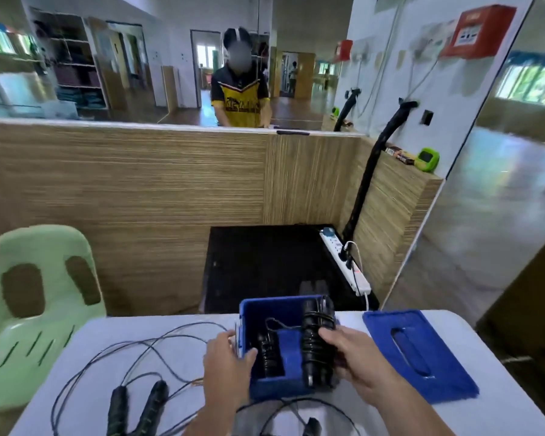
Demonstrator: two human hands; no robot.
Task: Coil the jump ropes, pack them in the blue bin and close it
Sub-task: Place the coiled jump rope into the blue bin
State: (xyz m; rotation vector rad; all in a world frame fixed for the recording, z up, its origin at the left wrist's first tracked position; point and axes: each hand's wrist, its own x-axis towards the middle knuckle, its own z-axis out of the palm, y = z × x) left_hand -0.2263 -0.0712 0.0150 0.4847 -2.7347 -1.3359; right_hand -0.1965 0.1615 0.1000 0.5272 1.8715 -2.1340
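Observation:
The open blue bin (266,309) stands on the white table (183,366), straight in front of me. One coiled black jump rope (267,354) lies in its left half. My right hand (351,354) grips a second coiled rope (315,344), which rests in the bin's right side and sticks up over the near rim. My left hand (225,357) holds the bin's left wall. The blue lid (419,350) lies flat to the right of the bin. An uncoiled rope (139,401) with two black handles sprawls across the table at the left. Another black handle (312,426) and its cord lie at the near edge.
A light green plastic chair (35,294) stands left of the table. Beyond the table are a wooden partition (139,190), a black mat and a white power strip (346,262) on the floor. A mirror above the partition reflects a person.

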